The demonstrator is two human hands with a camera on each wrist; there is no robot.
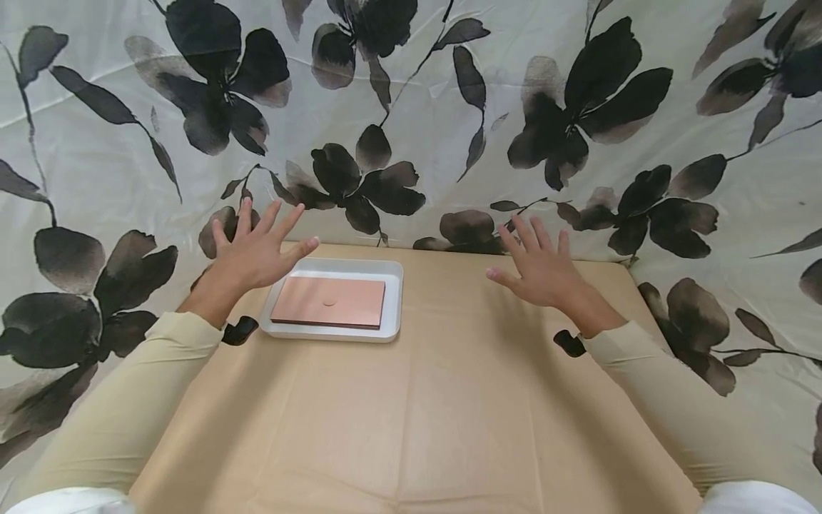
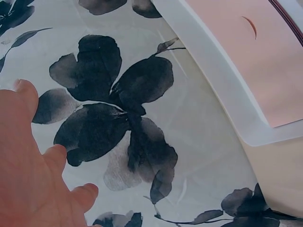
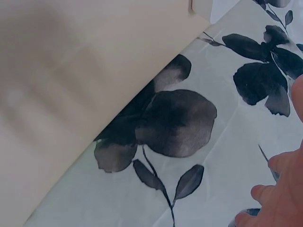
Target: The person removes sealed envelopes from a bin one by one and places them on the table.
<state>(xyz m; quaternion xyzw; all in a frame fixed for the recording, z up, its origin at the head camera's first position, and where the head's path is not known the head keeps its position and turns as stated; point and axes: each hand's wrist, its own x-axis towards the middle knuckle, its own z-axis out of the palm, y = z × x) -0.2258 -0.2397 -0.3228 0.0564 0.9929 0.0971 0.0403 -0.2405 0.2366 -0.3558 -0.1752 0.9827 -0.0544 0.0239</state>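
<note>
A flat pink rectangular item (image 1: 327, 301), with a small curved notch near its middle and dark layered edges, lies in a shallow white tray (image 1: 393, 314). Its exact kind cannot be told; it looks like an envelope or slim folder. My left hand (image 1: 247, 255) is held up by the tray's left side, fingers spread, holding nothing. Part of the pink item and the tray's rim also show in the left wrist view. Well to the right of the tray, my right hand (image 1: 542, 270) hovers over the table, fingers spread and holding nothing.
The tray stands near the back edge of a table with a tan cover (image 1: 449, 400). A white cloth (image 1: 462, 128) with dark printed flowers hangs behind and around the table. Each wrist carries a small black camera (image 1: 240, 330).
</note>
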